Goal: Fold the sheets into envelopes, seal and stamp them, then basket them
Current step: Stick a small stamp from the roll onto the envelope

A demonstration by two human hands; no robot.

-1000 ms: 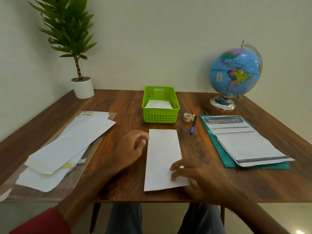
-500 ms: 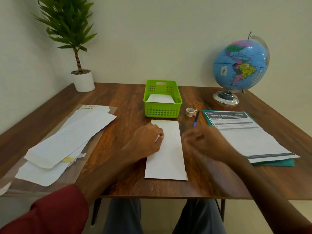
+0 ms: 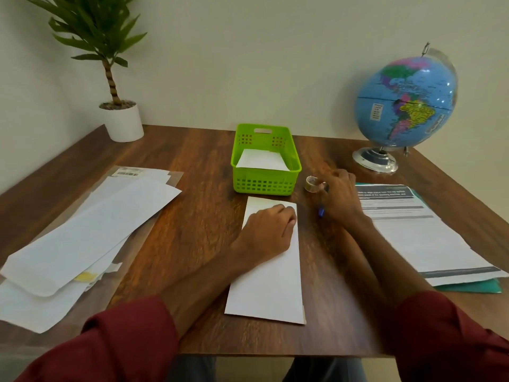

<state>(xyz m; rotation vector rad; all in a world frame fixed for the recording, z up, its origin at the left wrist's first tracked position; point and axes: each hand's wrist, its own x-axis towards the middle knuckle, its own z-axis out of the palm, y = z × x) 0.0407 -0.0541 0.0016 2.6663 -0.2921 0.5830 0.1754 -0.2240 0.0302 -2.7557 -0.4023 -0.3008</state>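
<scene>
Around the work, the desk (image 3: 192, 166) carries a potted plant (image 3: 121, 117) at its far left corner, a globe (image 3: 405, 103) at the far right, loose white sheets (image 3: 91, 232) on a clear sleeve along the left edge, and printed papers (image 3: 418, 227) over a teal folder by the right edge. Centrally, the folded envelope (image 3: 271, 279) lies lengthwise near the front edge, the left hand (image 3: 268, 230) resting on its far end with fingers curled (pressing, not gripping). Just beyond stands the green basket (image 3: 265, 180), one white envelope inside. Beside it, the right hand (image 3: 340, 197) reaches the tape roll (image 3: 312, 184), fingers bent at it; whether it grips is unclear. That hand hides most of a blue pen (image 3: 321, 212).
</scene>
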